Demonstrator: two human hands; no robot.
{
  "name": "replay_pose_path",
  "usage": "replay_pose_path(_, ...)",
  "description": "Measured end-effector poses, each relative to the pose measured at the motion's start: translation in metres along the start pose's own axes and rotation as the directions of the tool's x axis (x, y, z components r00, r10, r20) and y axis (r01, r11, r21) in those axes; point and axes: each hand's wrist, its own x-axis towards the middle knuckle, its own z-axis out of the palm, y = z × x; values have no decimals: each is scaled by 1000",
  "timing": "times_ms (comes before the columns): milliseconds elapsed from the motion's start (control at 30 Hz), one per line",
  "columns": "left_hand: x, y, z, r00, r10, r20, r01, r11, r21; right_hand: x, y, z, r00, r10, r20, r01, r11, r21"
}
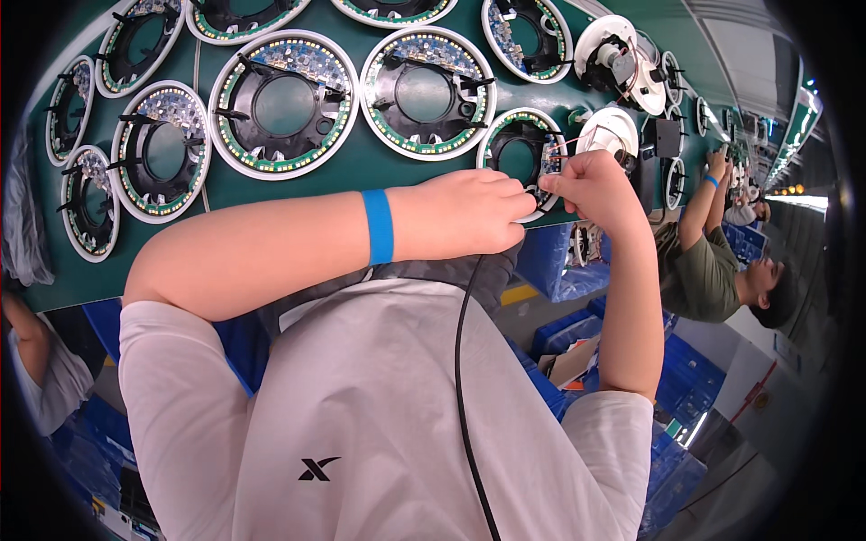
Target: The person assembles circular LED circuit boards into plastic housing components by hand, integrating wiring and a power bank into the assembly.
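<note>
A ring-shaped light assembly (507, 132) with a white rim, small LEDs and a black inner frame lies at the table's near edge, in front of me. My left hand (469, 209) rests across its near left side, fingers curled over the rim and partly hidden. On the right side of the ring, my right hand (595, 187) is closed in a pinch beside the circuit board. What sits between its fingertips is too small to make out. Thin wires run near that hand toward a white round housing (610, 133) just beyond it.
Several similar ring assemblies (284, 104) cover the green table (262, 194) to the left and beyond. Another white housing with a motor-like part (622, 65) stands at the far right. A co-worker (713, 270) works farther right. Blue bins (546, 261) stand below the edge.
</note>
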Motion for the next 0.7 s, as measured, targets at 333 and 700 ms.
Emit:
replay_pose_path(333, 4, -2, -8, 992, -75, 101, 88, 987, -131, -18, 31, 43, 855, -269, -443, 279, 959, -44)
replay_pose_path(700, 30, 15, -17, 994, -30, 107, 33, 999, -24, -7, 94, 76, 317, 131, -939, 700, 636, 325)
